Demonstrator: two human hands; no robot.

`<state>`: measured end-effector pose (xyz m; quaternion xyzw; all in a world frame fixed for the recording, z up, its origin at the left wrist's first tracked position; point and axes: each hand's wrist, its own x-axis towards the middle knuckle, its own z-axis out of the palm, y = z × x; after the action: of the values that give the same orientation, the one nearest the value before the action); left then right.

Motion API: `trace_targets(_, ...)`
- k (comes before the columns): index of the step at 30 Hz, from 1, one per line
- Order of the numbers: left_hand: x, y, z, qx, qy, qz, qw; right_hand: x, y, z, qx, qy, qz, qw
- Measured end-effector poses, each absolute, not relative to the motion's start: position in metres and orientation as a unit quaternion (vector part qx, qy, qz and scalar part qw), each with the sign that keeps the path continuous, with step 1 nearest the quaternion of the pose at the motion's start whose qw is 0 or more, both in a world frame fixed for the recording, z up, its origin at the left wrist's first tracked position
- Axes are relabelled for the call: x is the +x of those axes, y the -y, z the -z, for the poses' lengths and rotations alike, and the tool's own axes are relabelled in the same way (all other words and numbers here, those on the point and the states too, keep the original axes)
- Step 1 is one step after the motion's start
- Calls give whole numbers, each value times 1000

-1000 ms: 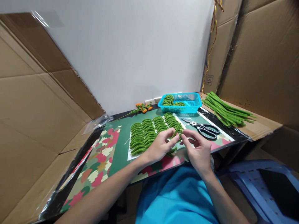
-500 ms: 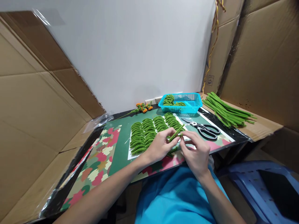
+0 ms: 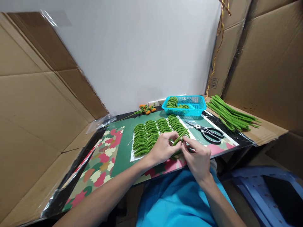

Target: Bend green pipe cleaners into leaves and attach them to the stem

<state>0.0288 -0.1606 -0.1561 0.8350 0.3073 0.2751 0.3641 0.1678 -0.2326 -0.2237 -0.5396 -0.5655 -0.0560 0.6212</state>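
Between the fingers of my left hand [image 3: 164,146] is a short green pipe cleaner [image 3: 181,136], its free end pointing up and right. My right hand [image 3: 196,156] is closed in a pinch at the lower end of that piece, its fingertips meeting those of the left. Just beyond the hands, rows of bent green pipe-cleaner pieces [image 3: 152,134] lie on a white sheet [image 3: 135,158]. A few more green pieces show partly beneath my hands. Scissors [image 3: 205,130] with black handles rest to the right, blades slightly apart.
A blue basket [image 3: 199,110] at the back holds bent green pieces. Long green pipe cleaners [image 3: 233,115] are piled on cardboard at the right. An orange-flowered stem [image 3: 148,109] lies near the wall. Cardboard panels [image 3: 28,94] stand on both sides; a blue plastic chair [image 3: 255,189] is at lower right.
The right fingertips have drawn in closer against the left ones at the lower end of the pipe cleaner. The whole view has shifted slightly.
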Motion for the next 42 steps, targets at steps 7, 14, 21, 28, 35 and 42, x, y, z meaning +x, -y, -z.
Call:
trace_targets(7, 28, 159, 155, 837, -304, -278, 359, 168, 234, 222, -515, 591, 91, 614)
trace_targets(14, 27, 157, 156, 839, -305, -272, 359, 168, 233, 224, -515, 600, 119, 601)
trace_targets(21, 27, 157, 155, 830, -303, -278, 376, 167, 233, 223, -511, 590, 105, 616)
trace_targets(28, 26, 160, 152, 834, -332, -261, 355, 167, 232, 224, -518, 589, 98, 613)
trace_targets(35, 25, 161, 149, 848, -317, -265, 332, 167, 233, 223, -513, 616, 144, 580)
trace_targets(42, 23, 158, 148, 857, -303, -238, 342, 167, 235, 222, -523, 629, 158, 554)
